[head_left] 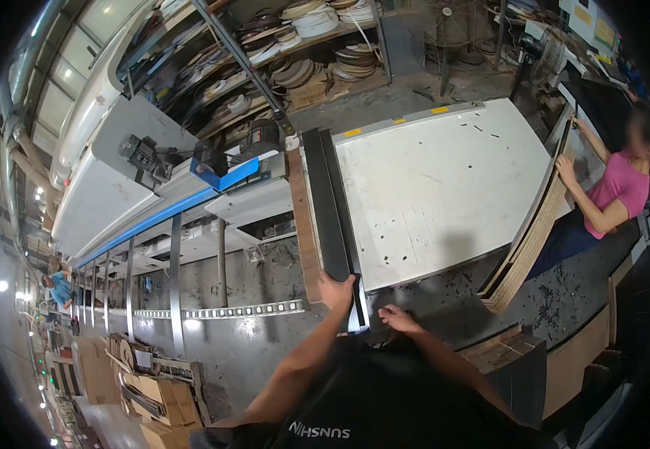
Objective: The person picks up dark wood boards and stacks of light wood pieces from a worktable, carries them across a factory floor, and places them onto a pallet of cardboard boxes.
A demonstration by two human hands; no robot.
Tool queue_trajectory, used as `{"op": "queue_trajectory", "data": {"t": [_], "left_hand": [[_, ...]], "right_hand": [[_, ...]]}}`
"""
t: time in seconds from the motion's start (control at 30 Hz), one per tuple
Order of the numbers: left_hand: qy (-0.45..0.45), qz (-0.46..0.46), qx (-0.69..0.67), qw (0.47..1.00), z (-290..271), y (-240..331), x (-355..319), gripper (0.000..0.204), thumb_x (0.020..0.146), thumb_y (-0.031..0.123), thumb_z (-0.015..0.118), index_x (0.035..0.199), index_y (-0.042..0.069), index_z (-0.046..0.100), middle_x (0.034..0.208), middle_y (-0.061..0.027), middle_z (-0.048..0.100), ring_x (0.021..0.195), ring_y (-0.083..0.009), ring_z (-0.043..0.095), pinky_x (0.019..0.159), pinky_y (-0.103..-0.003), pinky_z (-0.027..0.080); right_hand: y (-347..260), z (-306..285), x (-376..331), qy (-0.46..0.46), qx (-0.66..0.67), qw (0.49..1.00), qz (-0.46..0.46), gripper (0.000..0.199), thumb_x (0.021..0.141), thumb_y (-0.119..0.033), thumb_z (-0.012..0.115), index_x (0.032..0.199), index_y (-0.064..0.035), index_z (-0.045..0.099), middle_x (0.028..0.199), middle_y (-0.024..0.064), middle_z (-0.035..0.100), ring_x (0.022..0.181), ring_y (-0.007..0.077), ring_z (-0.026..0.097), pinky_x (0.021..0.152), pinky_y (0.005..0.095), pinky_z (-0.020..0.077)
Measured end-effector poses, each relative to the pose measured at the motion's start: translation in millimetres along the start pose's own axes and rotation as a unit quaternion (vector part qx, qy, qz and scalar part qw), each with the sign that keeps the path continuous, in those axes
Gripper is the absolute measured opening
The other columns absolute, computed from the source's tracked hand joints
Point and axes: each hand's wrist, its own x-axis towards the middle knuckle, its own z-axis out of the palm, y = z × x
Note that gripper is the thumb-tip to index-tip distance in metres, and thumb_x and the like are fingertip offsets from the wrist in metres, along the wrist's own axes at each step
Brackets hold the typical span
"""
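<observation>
From where I stand, the long dark panels (328,202) lie side by side along the left edge of the white table (444,187), beside a brown board (307,224), running from the machine side toward the person's body. The left hand (337,290) grasps their near end; the right hand (400,319) is empty, its fingers loosely curled just beside the table's near edge. With only one end held, I'd worry that a sideways pull could make the far end swing, or let one panel slide against its neighbour. Small dark chips (387,260) dot the tabletop, and a panel dragged across them might get scratched or sit unevenly. More dark scraps (564,299) litter the floor on the right, where a careless step could slip. Across the table, a co-worker (624,191) has both hands at a long stack of boards (528,243); its near end reaches toward the person, so a quick turn to the right with a panel could knock it.
</observation>
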Motion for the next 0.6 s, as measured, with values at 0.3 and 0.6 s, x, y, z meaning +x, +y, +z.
{"op": "queue_trajectory", "data": {"t": [0.3, 0.6], "left_hand": [[0.045, 0.057, 0.027, 0.997, 20.1, -15.5, -8.3, 0.093, 0.069, 0.045, 0.087, 0.137, -0.005, 0.049, 0.124, -0.0274, 0.056, 0.120, -0.0470, 0.054, 0.101, -0.055, 0.046], [0.038, 0.174, 0.086, 0.980, -12.1, -44.3, 39.5, 0.091, 0.072, 0.062, 0.083, 0.126, -0.006, 0.058, 0.126, -0.0274, 0.054, 0.118, -0.0451, 0.051, 0.102, -0.056, 0.040]], "right_hand": [[23.5, -31.6, -37.9, 0.043, 0.079, 0.991, 0.095, 0.041, 0.100, -0.045, 0.068, 0.118, -0.0090, 0.065, 0.104, 0.0014, 0.070, 0.085, 0.0110, 0.064, 0.071, 0.0284, 0.0487], [63.3, -60.3, -64.0, 0.147, -0.077, 0.984, 0.058, 0.041, 0.101, -0.044, 0.063, 0.115, -0.0053, 0.067, 0.099, 0.0052, 0.069, 0.085, 0.0186, 0.065, 0.074, 0.0374, 0.0527]]}}
